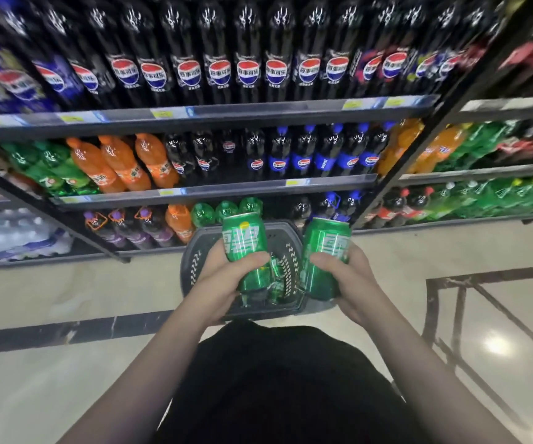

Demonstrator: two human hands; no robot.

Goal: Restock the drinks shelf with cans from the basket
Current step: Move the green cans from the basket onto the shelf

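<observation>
Left hand (223,277) grips one green can (247,251), right hand (345,277) another (324,257), both over the basket (191,270); basket contents mostly hidden.

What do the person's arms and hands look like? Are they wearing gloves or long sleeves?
No gloves and no long sleeves. The left hand and the right hand are both bare, and so are both forearms all the way to the bottom of the picture. No watch, ring or bracelet shows. Between the arms there is dark black clothing.
</observation>
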